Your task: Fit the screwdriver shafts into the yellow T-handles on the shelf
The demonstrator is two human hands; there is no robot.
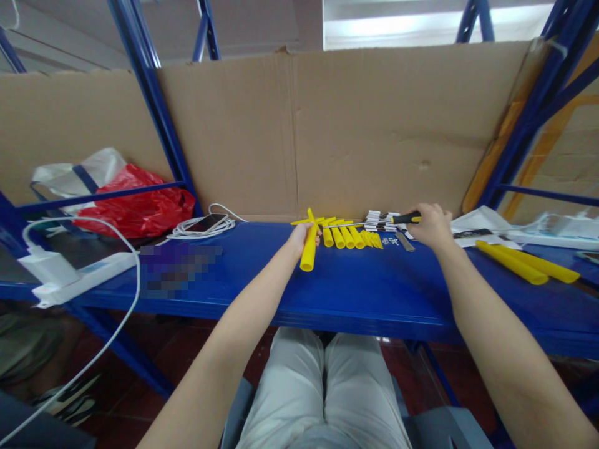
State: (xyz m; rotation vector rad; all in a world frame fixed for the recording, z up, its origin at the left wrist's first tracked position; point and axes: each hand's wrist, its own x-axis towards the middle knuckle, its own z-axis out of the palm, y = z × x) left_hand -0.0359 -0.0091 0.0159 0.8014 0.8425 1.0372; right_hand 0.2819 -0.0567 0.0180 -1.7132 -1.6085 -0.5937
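Note:
My left hand is wrapped round a yellow tube, whose open end points toward me. In my right hand is a screwdriver with a black and yellow handle. Its long thin shaft runs left toward the tube; whether the tip touches the tube I cannot tell. Several similar yellow tubes lie side by side under the shaft. Just right of them are small yellow pieces, and a flat grey strip lies below the handle. Behind the handle sit several small white and black items.
Two longer yellow tubes lie on the blue table at right. At left are a coiled white cable with a phone, a red bag and a power strip. A cardboard wall stands behind.

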